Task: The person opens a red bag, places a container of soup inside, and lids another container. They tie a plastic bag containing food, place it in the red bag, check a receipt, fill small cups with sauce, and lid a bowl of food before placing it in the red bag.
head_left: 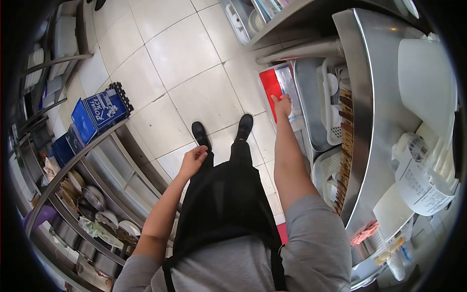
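While my left hand (194, 158) hangs half-open and empty mid-frame, my right hand (282, 104) touches the near end of a red tray (270, 83) stretching up-frame, grip unclear.

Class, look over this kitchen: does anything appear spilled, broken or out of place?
Nothing spilled or broken shows. Only the blue box looks askew, sitting tilted at the end of the shelf, though the wide lens may exaggerate that.

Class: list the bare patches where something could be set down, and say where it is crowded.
Bare: the tiled floor between the blue crates and the red-lidded bin; the steel counter strip beside the white tub. Crowded: the bowl shelf at left; the white baskets near the right hand.
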A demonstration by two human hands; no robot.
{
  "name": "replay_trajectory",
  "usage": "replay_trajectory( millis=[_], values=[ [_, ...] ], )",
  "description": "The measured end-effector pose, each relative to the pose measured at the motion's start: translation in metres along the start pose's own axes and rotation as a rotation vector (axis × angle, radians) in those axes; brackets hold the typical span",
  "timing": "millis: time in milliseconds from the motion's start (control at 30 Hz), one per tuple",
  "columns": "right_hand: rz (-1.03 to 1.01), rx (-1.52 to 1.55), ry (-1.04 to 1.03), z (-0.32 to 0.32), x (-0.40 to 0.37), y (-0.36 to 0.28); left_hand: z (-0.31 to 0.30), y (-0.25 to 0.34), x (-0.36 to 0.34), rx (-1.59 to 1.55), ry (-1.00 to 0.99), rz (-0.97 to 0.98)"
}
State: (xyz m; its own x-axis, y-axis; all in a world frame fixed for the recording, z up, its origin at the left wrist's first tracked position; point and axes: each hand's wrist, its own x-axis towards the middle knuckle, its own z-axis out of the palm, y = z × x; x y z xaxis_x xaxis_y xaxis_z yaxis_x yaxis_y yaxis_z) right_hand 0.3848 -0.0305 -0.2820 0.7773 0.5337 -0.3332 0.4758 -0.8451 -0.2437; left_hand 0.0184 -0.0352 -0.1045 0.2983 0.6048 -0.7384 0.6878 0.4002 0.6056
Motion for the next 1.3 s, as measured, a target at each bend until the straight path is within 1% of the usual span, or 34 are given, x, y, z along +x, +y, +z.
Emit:
replay_trajectory(
  millis=[33,100,133,167,233,267,300,367,400,433,467,500,533,567,633,667,700,733,767,800,833,900,933,967,1033,1067,1100,1167,1200,1233,1267,1300],
  values=[
    [0.003,0.004,-0.002,0.010,0.007,0.006,-0.002,0.000,-0.002,0.005,0.000,-0.001],
    [0.162,-0.130,-0.086,0.017,0.021,0.011,-0.003,0.001,-0.004,-0.011,-0.010,-0.024],
    [0.180,-0.230,-0.041,0.016,0.020,0.017,-0.001,-0.007,-0.005,-0.011,-0.016,-0.029],
    [0.186,-0.233,-0.046,0.016,0.017,0.021,-0.002,-0.018,-0.007,0.024,-0.004,-0.044],
    [0.229,-0.155,0.075,0.012,0.018,0.031,-0.002,-0.028,-0.012,0.057,0.004,-0.058],
    [0.258,0.057,0.131,0.011,0.011,0.034,-0.003,-0.031,-0.015,0.074,0.020,-0.045],
    [0.259,0.058,0.135,0.010,0.000,0.037,-0.003,-0.032,-0.018,0.093,0.036,-0.028],
    [0.130,0.336,0.195,0.011,-0.028,0.046,-0.003,-0.018,-0.024,0.130,0.027,0.017],
    [0.050,0.313,0.097,0.001,-0.050,0.044,-0.001,-0.007,-0.028,0.162,0.016,0.055],
    [-0.031,0.290,0.000,-0.008,-0.078,0.040,0.002,0.006,-0.030,0.260,0.020,0.228],
    [-0.098,0.346,-0.127,-0.018,-0.107,0.034,0.006,0.021,-0.035,0.357,0.026,0.402],
    [-0.159,0.477,-0.250,-0.042,-0.144,0.014,0.007,0.045,-0.043,0.430,0.004,0.474],
    [-0.263,0.574,-0.328,-0.044,-0.180,0.012,0.007,0.072,-0.050,0.506,-0.012,0.555],
    [-0.364,0.546,-0.492,-0.065,-0.206,-0.001,0.007,0.091,-0.058,0.667,-0.060,0.595],
    [-0.485,0.805,-0.526,-0.075,-0.257,-0.014,0.006,0.122,-0.072,0.796,-0.090,0.706],
    [-0.495,0.812,-0.583,-0.126,-0.265,-0.036,0.006,0.122,-0.073,0.789,-0.026,0.854],
    [-0.508,0.819,-0.634,-0.189,-0.270,-0.061,0.003,0.128,-0.076,0.805,-0.013,0.895],
    [-0.448,0.712,-0.658,-0.216,-0.269,-0.061,0.001,0.136,-0.080,0.621,-0.142,0.763],
    [-0.435,1.012,-0.642,-0.258,-0.270,-0.070,-0.004,0.149,-0.088,0.443,-0.271,0.626],
    [-0.603,1.007,-0.416,-0.297,-0.275,-0.074,-0.007,0.172,-0.105,0.349,-0.124,0.801],
    [-0.757,0.990,-0.192,-0.328,-0.284,-0.077,-0.019,0.199,-0.123,0.371,-0.127,0.838],
    [-0.716,0.700,-0.039,-0.364,-0.312,-0.081,-0.054,0.265,-0.159,0.080,-0.428,0.657],
    [-0.663,0.656,0.040,-0.342,-0.314,-0.080,-0.074,0.292,-0.179,0.109,-0.430,0.774],
    [-0.664,0.668,0.071,-0.338,-0.319,-0.081,-0.094,0.319,-0.199,0.133,-0.432,0.891],
    [-0.334,0.742,-0.624,-0.337,-0.340,-0.083,-0.142,0.371,-0.228,0.275,-0.306,0.775],
    [-0.290,0.904,-0.726,-0.352,-0.355,-0.093,-0.168,0.393,-0.232,0.386,-0.133,0.795],
    [-0.521,1.002,-0.680,-0.368,-0.362,-0.097,-0.189,0.408,-0.231,0.376,0.001,0.829],
    [-0.513,1.193,-0.839,-0.443,-0.378,-0.104,-0.231,0.428,-0.214,0.175,-0.097,0.706],
    [-0.542,1.424,-0.916,-0.466,-0.375,-0.096,-0.234,0.429,-0.219,0.188,-0.101,0.714],
    [-0.573,1.653,-0.992,-0.478,-0.374,-0.086,-0.235,0.429,-0.225,0.040,-0.141,0.669],
    [-0.580,1.851,-1.052,-0.477,-0.375,-0.079,-0.236,0.430,-0.231,-0.110,-0.178,0.623],
    [-0.501,1.947,-1.051,-0.461,-0.384,-0.076,-0.233,0.425,-0.228,-0.104,-0.181,0.626]
  ],
)
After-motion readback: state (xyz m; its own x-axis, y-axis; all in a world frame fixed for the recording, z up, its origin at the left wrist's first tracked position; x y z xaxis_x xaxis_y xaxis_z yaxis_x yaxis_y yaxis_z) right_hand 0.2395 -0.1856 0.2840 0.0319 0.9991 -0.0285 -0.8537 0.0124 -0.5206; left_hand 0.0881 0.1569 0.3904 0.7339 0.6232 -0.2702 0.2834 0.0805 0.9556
